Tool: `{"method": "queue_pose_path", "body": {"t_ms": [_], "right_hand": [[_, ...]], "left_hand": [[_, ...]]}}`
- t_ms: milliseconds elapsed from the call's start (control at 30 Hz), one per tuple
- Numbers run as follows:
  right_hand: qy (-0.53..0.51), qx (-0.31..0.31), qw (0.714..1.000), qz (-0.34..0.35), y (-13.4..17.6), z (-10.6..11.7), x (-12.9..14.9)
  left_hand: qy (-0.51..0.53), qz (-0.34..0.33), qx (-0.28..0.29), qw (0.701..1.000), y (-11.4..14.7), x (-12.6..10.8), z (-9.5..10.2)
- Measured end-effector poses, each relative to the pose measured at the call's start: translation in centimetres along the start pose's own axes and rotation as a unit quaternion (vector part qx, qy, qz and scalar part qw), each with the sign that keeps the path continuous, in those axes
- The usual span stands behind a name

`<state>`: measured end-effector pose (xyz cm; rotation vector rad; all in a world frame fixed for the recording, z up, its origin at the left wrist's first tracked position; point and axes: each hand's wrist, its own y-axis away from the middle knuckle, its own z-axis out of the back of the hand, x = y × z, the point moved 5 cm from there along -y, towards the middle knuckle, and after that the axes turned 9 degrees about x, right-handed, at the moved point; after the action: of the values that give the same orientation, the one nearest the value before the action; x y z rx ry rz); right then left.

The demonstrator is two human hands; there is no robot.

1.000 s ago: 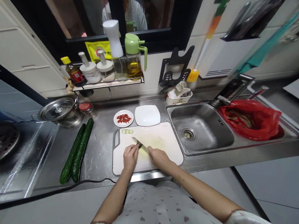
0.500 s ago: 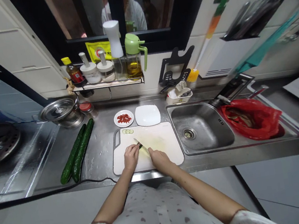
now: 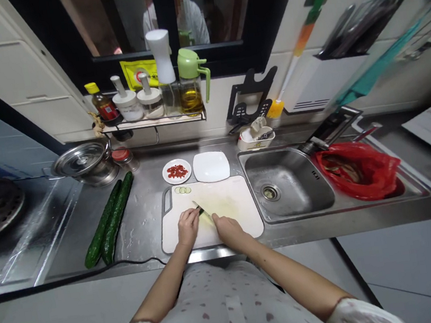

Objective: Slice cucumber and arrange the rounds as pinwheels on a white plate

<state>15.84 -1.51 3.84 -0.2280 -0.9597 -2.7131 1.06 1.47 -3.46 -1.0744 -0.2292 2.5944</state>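
Note:
On the white cutting board (image 3: 242,195), my right hand (image 3: 229,230) is closed around the handle of a kitchen knife (image 3: 205,211). The blade points away from me to the upper left and rests close to the fingertips of my left hand (image 3: 188,226). Those fingertips are pinched on a small dark-green piece, apparently cucumber (image 3: 200,210), mostly hidden by fingers and blade. Several pale cucumber slices (image 3: 182,190) overlap near the board's top-left corner. Just behind the board are a small plate of chopped red pieces (image 3: 177,171) and a white square plate (image 3: 211,166).
Two whole cucumbers (image 3: 116,218) lie left of the board, near a lidded steel pot (image 3: 86,166) and a red-lidded jar (image 3: 125,160). A sink (image 3: 291,188) and red plastic bag (image 3: 361,173) are on the right. A seasoning shelf (image 3: 154,122) hangs behind. A black cable (image 3: 94,272) runs along the counter's front edge.
The whole view has shifted slightly, with things now a little further left in the picture. Both hands keep nearly the same pose on the knife and the cucumber piece.

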Motion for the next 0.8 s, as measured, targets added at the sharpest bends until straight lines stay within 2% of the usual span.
{"method": "queue_pose_path", "body": {"t_ms": [333,600,800], "right_hand": [[0.004,-0.016,1.000,0.004,-1.9,0.7,1.0],[-0.002,0.004,1.000,-0.004,-1.1,-0.2,0.2],[-0.005,-0.007,1.000,-0.002,-1.8,-0.1,0.4]], "left_hand": [[-0.003,-0.051,-0.031,0.998,0.1,0.1,0.0],[-0.003,-0.056,-0.037,0.998,0.1,0.0,-0.1],[-0.005,-0.054,-0.038,0.998,0.1,0.0,-0.1]]}}
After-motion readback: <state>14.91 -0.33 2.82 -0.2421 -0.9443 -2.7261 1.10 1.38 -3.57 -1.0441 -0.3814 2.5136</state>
